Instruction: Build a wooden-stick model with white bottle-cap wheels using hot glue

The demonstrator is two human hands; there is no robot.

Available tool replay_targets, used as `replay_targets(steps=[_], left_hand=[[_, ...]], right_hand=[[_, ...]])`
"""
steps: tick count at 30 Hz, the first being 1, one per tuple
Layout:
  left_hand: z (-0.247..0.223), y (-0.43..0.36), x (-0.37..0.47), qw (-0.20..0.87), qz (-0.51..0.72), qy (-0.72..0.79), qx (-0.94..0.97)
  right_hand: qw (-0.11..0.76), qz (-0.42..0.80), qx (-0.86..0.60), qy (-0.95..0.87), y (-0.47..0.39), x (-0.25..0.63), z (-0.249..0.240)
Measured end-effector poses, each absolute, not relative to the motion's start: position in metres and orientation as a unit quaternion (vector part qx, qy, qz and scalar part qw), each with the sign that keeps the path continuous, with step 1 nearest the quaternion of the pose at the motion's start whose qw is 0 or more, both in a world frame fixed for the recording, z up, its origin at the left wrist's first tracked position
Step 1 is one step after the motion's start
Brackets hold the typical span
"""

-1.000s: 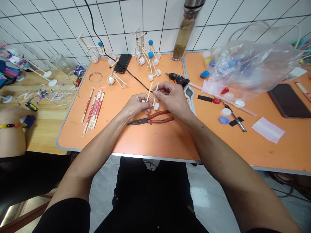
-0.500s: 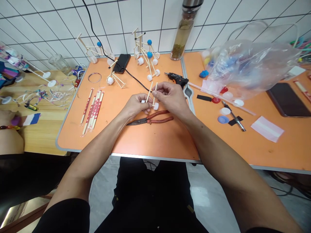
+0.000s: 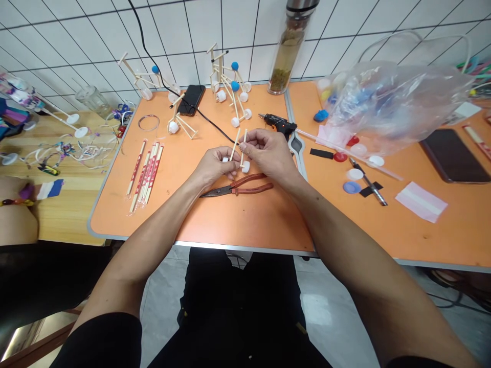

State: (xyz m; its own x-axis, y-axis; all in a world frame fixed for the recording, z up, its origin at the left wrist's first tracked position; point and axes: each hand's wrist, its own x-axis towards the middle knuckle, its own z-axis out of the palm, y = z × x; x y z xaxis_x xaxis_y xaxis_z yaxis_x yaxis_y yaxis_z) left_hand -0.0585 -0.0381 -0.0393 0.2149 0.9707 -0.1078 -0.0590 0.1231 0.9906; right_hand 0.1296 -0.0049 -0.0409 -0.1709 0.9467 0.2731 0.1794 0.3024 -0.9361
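Near the middle of the orange table (image 3: pixel 245 225), my left hand (image 3: pixel 217 166) is closed on a small frame of pale sticks (image 3: pixel 235 145) with white round pieces (image 3: pixel 246 166) at its lower end. My right hand (image 3: pixel 267 153) pinches the upper part of the right-hand stick of that frame. Just below both hands lie red-handled pliers (image 3: pixel 251 190), closed. Behind my right hand is a black and orange glue gun (image 3: pixel 279 123). To the left rest wrapped chopsticks (image 3: pixel 148 174) with red patterns.
Stick figures with white wheels (image 3: pixel 182 122) and blue balls (image 3: pixel 235 86) stand at the back. A glass bottle (image 3: pixel 284 61) is upright by the wall. At right are a plastic bag (image 3: pixel 399 102), a phone (image 3: pixel 454 156) and bottle caps (image 3: pixel 352 187). Another person's arm (image 3: pixel 17 217) shows at left.
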Motion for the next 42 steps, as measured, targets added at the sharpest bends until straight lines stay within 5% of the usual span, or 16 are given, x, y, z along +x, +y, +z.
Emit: replay_targets(steps=[42], left_hand=[[-0.0433, -0.0362, -0.0582, 0.597, 0.444, 0.449, 0.495]], right_hand=[[0.481, 0.395, -0.429, -0.654, -0.0046, 0.1295, -0.0420]])
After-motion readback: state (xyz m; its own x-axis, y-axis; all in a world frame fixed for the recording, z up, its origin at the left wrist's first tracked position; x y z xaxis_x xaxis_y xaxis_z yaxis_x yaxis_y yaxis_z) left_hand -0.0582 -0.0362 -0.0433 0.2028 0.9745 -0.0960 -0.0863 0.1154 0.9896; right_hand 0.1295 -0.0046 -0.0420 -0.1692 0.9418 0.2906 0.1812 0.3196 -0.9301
